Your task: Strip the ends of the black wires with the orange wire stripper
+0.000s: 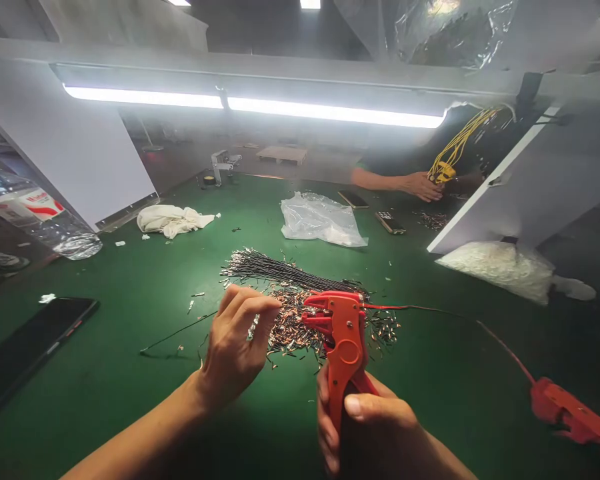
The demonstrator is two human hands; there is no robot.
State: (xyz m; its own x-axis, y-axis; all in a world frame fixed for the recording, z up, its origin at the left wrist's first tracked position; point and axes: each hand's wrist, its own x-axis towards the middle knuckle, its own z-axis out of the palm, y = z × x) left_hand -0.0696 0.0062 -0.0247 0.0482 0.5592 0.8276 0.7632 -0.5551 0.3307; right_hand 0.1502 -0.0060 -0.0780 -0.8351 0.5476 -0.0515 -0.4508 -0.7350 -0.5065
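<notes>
My right hand [365,420] is wrapped around the handles of an orange-red wire stripper [347,333], held upright with its jaws facing left. Between thumb and fingertips, my left hand [243,333] pinches a thin black wire [180,329]. One length of this wire trails down to the left, and its other end points at the stripper's jaws; whether it is between them I cannot tell. Behind both hands lies a bundle of black wires [285,270] with bright metal ends at the left. A heap of short wire scraps [297,327], copper and black, spreads beneath the jaws.
A thin red cord [440,311] runs rightward from the stripper towards a second red tool [575,413]. Around the green table [145,420] are a phone [35,347], white cloth [173,219], plastic bags [323,220] and a bottle [40,213]. Opposite, a co-worker's hand [423,187] holds yellow wires.
</notes>
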